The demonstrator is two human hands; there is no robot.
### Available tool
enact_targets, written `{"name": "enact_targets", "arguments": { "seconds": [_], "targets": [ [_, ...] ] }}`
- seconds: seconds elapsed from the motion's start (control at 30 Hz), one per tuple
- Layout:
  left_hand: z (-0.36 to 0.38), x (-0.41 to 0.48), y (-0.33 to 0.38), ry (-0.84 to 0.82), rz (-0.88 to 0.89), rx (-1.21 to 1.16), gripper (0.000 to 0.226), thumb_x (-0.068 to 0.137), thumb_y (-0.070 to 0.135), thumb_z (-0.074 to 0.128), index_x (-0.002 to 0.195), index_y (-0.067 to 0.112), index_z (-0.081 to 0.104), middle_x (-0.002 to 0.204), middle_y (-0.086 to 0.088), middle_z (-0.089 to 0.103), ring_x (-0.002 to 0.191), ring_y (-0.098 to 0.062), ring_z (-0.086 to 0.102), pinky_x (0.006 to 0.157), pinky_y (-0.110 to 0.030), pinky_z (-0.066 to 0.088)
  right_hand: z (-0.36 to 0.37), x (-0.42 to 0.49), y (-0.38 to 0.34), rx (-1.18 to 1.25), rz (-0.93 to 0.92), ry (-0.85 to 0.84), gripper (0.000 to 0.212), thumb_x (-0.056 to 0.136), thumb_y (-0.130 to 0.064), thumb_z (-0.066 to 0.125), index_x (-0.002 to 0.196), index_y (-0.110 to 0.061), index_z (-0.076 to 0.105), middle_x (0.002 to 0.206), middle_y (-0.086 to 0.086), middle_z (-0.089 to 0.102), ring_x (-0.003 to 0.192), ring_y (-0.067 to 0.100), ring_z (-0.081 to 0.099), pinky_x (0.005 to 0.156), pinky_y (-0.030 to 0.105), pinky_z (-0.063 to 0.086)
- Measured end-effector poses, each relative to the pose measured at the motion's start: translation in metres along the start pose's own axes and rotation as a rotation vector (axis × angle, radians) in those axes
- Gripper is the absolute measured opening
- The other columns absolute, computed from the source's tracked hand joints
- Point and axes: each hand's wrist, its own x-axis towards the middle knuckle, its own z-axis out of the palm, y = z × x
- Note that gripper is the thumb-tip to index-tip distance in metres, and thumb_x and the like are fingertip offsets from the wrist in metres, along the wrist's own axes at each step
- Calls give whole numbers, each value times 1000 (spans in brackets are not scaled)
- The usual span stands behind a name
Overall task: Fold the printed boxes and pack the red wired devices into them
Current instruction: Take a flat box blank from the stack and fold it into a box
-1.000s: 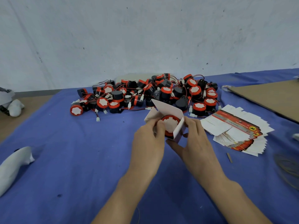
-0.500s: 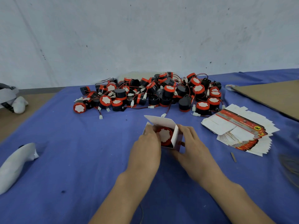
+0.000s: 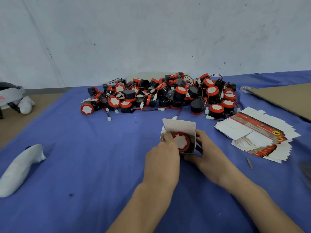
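An open box (image 3: pixel 179 126) is held just right of the frame's centre, low over the blue cloth (image 3: pixel 84 165), with its mouth turned towards the camera so that the inside can be checked. One device (image 3: pixel 180 142) is seated in it, red rim and white face outward. Its wire is not seen and is judged to be tucked behind it.

The left hand (image 3: pixel 162 158) is curled over the box's left wall and small side flap, with one fingertip laid at the device's rim. This is judged to keep the device pushed in while the flap is turned inward. The right hand (image 3: pixel 207 153) is wrapped round the opposite side, fingers on the right wall and thumb along the lower edge, so the thin card is braced against the left hand's push. The long white lid flap is left standing above the opening, evidently to be closed last.

The pile (image 3: pixel 168 96) of unpacked devices is spread across the upper centre, just beyond the box, and the stack of flat boxes (image 3: pixel 257 137) is fanned at the right. Both are judged to be kept within easy reach. A cardboard sheet (image 3: pixel 282 96) is seen at the upper right and a white object (image 3: pixel 20 167) at the lower left. Neither is touched.
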Motion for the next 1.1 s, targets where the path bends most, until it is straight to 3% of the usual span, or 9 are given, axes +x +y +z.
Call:
{"name": "enact_targets", "arguments": {
  "seconds": [0.1, 0.23, 0.43, 0.57, 0.63, 0.73, 0.83, 0.97, 1.1],
  "targets": [
    [-2, 0, 0, 20, -8, -25, 33, 96, 1, 40, 129, 5, 38, 93, -3, 50, 66, -18, 42, 44, -24, 16, 0, 0, 0, 4, -11, 12, 66, 83, -3, 75, 122, -47, 44, 114, -40, 55, 112, -17, 50, 83, -1, 38],
    [-3, -1, 1, 8, -5, -17, 34, 96, 1, 41, 130, 4, 38, 99, -5, 52, 68, -19, 41, 45, -25, 16, 0, -1, 0, -3, -19, 12, 67, 83, -3, 75, 115, -52, 42, 111, -46, 53, 106, -23, 49, 80, -3, 36],
    [-4, 0, -1, -4, 7, -21, 32, 96, -1, 41, 128, 4, 40, 96, -4, 43, 65, -20, 37, 47, -26, 18, 3, -3, -2, -30, -19, 31, 65, 86, -8, 75, 125, -45, 38, 130, -25, 50, 114, -25, 42, 84, -4, 35],
    [-5, 2, -3, -24, 37, 19, 34, 94, -2, 41, 128, 4, 44, 94, -3, 33, 64, -21, 34, 45, -26, 14, 7, -5, -2, -75, -47, 80, 63, 85, -12, 77, 111, -52, 36, 123, -29, 43, 105, -33, 38, 80, -4, 36],
    [-4, 4, -3, -24, 39, 23, 31, 95, -1, 41, 126, 5, 44, 93, -4, 37, 65, -21, 35, 45, -27, 14, 7, -5, -2, -81, -41, 94, 63, 84, -14, 78, 109, -54, 36, 121, -34, 41, 104, -33, 39, 79, -4, 36],
    [-4, 6, -4, 9, -26, -75, 19, 103, 12, 41, 121, 7, 44, 94, -6, 61, 70, -23, 52, 51, -27, 26, 7, -6, -2, -91, -44, 100, 66, 84, -13, 78, 110, -56, 36, 121, -38, 39, 106, -32, 38, 80, -5, 35],
    [-2, 6, -4, 30, -29, -102, 17, 105, 18, 40, 118, 8, 46, 97, -7, 66, 75, -24, 59, 56, -29, 31, 8, -6, -5, -93, -45, 79, 65, 84, -13, 77, 112, -56, 36, 123, -36, 39, 107, -32, 38, 80, -6, 34],
    [-1, 6, -3, 14, -9, -77, 15, 103, 13, 38, 113, 8, 46, 92, -5, 61, 68, -22, 51, 48, -28, 24, 13, -6, -12, 96, 25, 72, 41, 87, -35, 71, 110, -53, 43, 125, -28, 47, 106, -26, 45, 77, 3, 43],
    [-2, 4, 0, 6, 77, -53, 14, 104, 15, 36, 110, 10, 47, 98, -7, 63, 79, -25, 64, 53, -29, 31, 22, 2, -13, 235, 126, 181, 17, 94, -41, 62, 104, -45, 50, 119, -13, 59, 105, -4, 59, 79, 16, 47]
  ]
}}
